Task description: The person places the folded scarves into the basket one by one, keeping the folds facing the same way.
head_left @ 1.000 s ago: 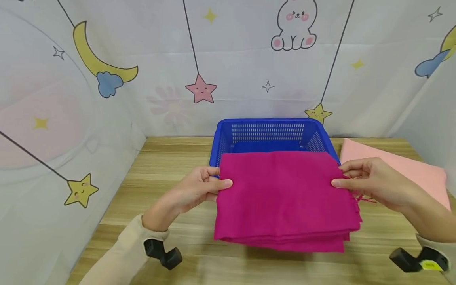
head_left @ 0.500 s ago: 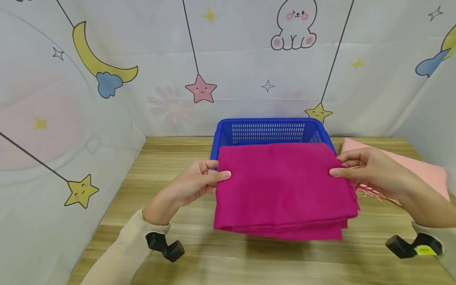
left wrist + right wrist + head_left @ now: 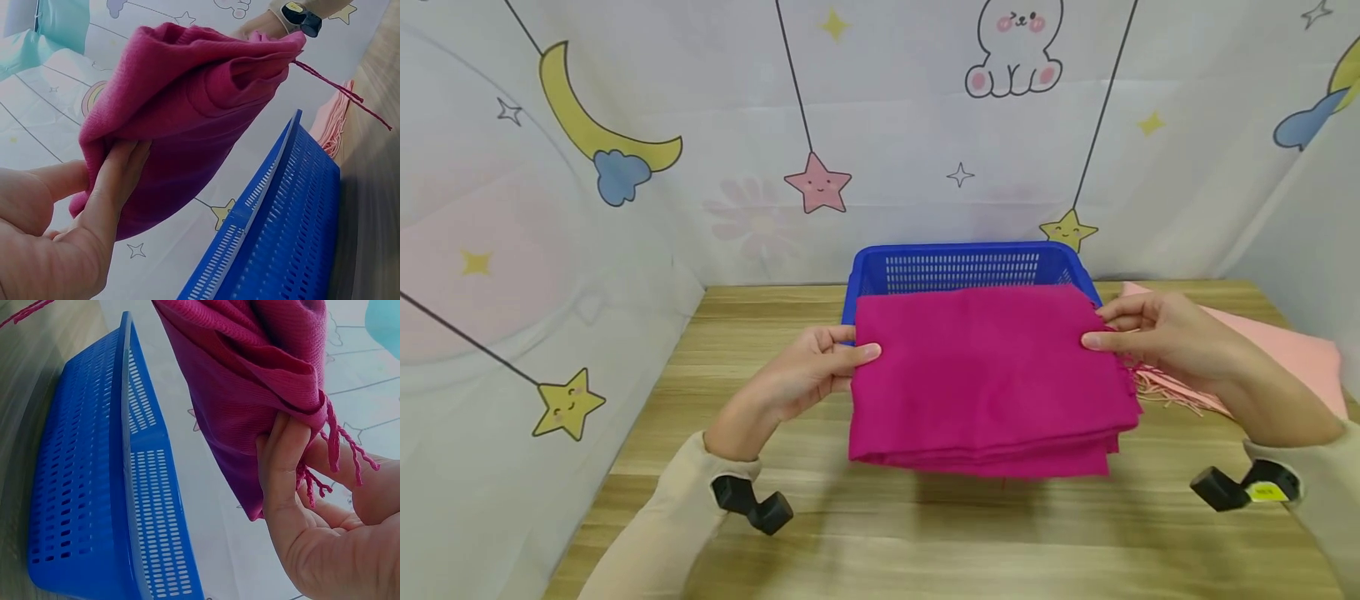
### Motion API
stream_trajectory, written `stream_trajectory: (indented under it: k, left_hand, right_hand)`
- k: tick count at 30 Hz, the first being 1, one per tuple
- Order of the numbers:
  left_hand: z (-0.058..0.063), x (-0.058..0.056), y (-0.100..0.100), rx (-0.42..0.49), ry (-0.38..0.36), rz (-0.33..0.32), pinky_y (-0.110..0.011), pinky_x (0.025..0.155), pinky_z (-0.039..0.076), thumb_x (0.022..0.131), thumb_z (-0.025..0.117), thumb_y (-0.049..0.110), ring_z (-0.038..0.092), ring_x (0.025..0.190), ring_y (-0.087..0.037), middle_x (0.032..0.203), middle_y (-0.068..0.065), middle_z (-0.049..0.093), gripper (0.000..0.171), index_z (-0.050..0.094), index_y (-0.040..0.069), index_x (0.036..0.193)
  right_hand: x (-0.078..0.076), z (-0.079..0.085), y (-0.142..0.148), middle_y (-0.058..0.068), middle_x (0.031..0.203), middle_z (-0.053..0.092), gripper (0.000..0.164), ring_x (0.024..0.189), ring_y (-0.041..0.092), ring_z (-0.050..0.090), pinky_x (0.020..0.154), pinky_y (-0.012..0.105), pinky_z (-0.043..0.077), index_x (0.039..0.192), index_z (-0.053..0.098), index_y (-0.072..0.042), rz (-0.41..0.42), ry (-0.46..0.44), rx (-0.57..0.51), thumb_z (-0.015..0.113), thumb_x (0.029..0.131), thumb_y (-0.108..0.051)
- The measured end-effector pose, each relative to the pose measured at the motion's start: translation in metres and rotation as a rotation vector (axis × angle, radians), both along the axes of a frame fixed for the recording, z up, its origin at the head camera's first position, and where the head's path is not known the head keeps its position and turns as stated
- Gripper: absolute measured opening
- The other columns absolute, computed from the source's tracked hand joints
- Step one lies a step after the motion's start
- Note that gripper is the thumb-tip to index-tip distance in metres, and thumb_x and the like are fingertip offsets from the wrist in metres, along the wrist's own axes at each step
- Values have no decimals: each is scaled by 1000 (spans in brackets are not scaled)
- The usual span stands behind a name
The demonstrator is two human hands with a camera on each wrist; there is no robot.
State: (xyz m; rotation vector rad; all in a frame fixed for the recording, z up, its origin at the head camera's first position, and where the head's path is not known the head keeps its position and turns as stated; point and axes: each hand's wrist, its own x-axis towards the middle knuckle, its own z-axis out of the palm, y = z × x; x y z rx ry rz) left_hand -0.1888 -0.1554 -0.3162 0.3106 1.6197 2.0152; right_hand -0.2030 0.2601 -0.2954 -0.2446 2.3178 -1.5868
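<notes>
A folded magenta scarf (image 3: 985, 375) with fringe at its right end hangs above the table, between my two hands. My left hand (image 3: 808, 371) pinches its left edge, thumb on the near face and fingers behind. On the opposite edge my right hand (image 3: 1165, 337) pinches it the same way; twisted tassels (image 3: 340, 440) dangle by those fingers in the right wrist view. Behind the scarf stands a blue plastic basket (image 3: 962, 250) with slotted walls, its front part hidden by the cloth. Both wrist views show the scarf higher than the basket's rim (image 3: 275, 159).
A folded pink fringed cloth (image 3: 1285, 342) lies on the wooden table (image 3: 760, 333) to the right of the basket, partly behind my right hand. A white printed curtain (image 3: 895, 100) encloses the table at the back and sides.
Both hands have carried the scarf up and forward, so it covers more of the basket's opening in the head view. The grip on each edge is the same.
</notes>
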Motion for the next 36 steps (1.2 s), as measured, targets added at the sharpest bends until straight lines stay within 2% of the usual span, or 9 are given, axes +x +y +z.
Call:
stream_trajectory:
  k: [4, 7, 11, 21, 26, 36]
  left_hand:
    - [1, -3, -1, 0, 7, 8, -25, 67, 56, 101, 51, -1, 62, 70, -12, 81, -3, 66, 14, 65, 0, 105]
    - [2, -6, -2, -9, 11, 11, -27, 69, 57, 101, 52, 0, 67, 75, -14, 85, -5, 69, 19, 60, -7, 117]
    - [2, -10, -2, -16, 12, 18, -28, 73, 58, 101, 52, 1, 69, 80, -15, 89, -6, 71, 28, 54, -13, 126]
    - [6, -17, -3, -11, 5, 45, -27, 77, 58, 102, 51, 1, 71, 83, -15, 90, -5, 72, 38, 47, -15, 135]
    - [10, -20, -2, -11, 13, 61, -26, 77, 58, 102, 52, 3, 71, 83, -14, 89, -5, 73, 41, 45, -14, 139]
    - [12, -29, 2, 10, 1, 78, -26, 76, 58, 103, 51, 2, 70, 80, -13, 88, -6, 72, 37, 48, -15, 134]
  right_hand:
    - [-5, 0, -1, -1, 96, 68, 12, 69, 10, 62, 58, 25, 53, 101, 68, -10, 2, 0, -9, 69, 93, -1]
    - [-10, -1, -1, 3, 87, 72, 16, 70, 11, 66, 58, 25, 55, 100, 69, -11, 16, -20, -72, 66, 93, 4]
    - [-15, 0, -1, 4, 86, 74, 21, 69, 13, 67, 58, 26, 56, 99, 71, -11, 37, -55, -142, 63, 94, 7]
    - [-25, 6, -3, 0, 82, 72, 20, 66, 11, 64, 59, 25, 55, 96, 71, -12, 67, -50, -146, 61, 96, 5]
    - [-30, 11, -1, 3, 82, 73, 21, 66, 11, 65, 59, 24, 55, 97, 73, -10, 65, -48, -175, 61, 96, 7]
    - [-39, 19, -1, 2, 80, 72, 20, 64, 11, 62, 59, 24, 53, 96, 72, -12, 63, -12, -130, 61, 96, 5]
